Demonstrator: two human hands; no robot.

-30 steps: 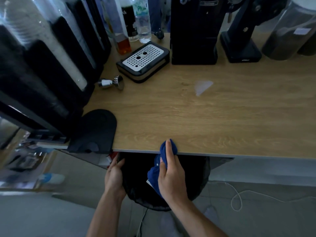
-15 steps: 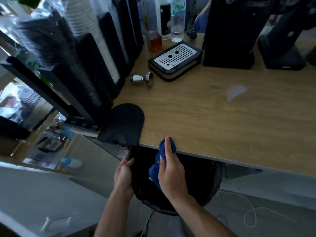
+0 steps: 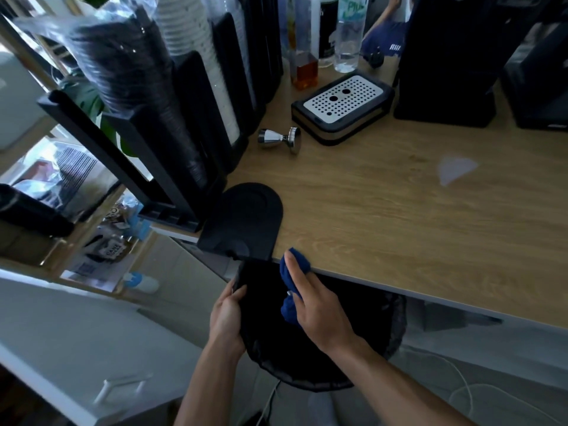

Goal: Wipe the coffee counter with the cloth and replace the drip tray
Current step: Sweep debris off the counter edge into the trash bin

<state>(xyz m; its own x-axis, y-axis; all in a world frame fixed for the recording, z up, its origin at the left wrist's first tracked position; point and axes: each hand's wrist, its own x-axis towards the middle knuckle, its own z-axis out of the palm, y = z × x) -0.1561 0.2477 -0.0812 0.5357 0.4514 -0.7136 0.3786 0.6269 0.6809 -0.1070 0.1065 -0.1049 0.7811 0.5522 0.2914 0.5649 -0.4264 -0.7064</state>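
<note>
The wooden coffee counter [image 3: 399, 216] fills the right half of the head view. My right hand [image 3: 310, 305] grips a blue cloth [image 3: 292, 272] at the counter's front edge, the cloth partly hanging below it. My left hand [image 3: 227, 318] holds the rim of a black bin [image 3: 322, 333] lined with a dark bag, just under the edge. The drip tray [image 3: 342, 104], black with a perforated white grate, sits at the back of the counter beside a black coffee machine [image 3: 445, 56].
A metal tamper [image 3: 281, 139] lies on its side left of the drip tray. A black tamping mat [image 3: 246, 222] overhangs the front left corner. Black cup dispensers [image 3: 159, 96] line the left side. Bottles [image 3: 347, 35] stand at the back. A pale patch [image 3: 455, 169] marks the wood.
The view has swung left and closer. My left hand has closed onto the bin's rim. My right hand stays at the counter edge with the cloth.
</note>
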